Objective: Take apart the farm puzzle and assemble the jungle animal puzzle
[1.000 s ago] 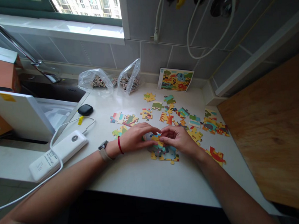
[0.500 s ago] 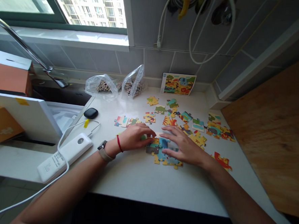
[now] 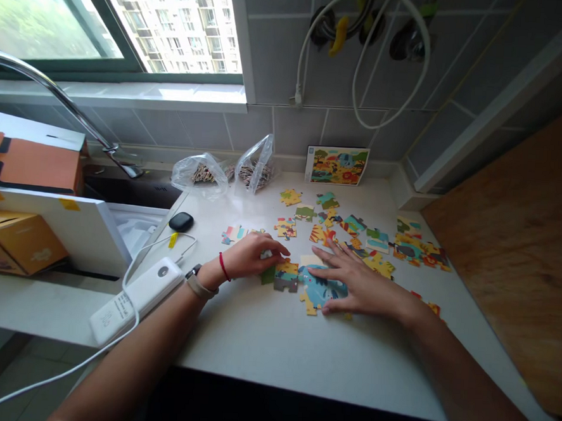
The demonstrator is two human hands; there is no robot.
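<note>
Puzzle (image 3: pixel 315 290) is on the counter (image 3: pixel 254 345), partly under the right hand (image 3: pixel 357 282), fingers spread. Left hand (image 3: pixel 247 258)'s curled by the grey piece (image 3: pixel 285 283); can't tell if it's pinching anything. Dragging that right palm could pull stuff apart imo. Clear bags (image 3: pixel 182 174) behind hold what look like sticks (image 3: pixel 204 174).

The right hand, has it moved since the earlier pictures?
Yes. Against the picture card by the wall, the right hand has shifted right and slightly toward the person, now spread over the blue puzzle pieces.
</note>
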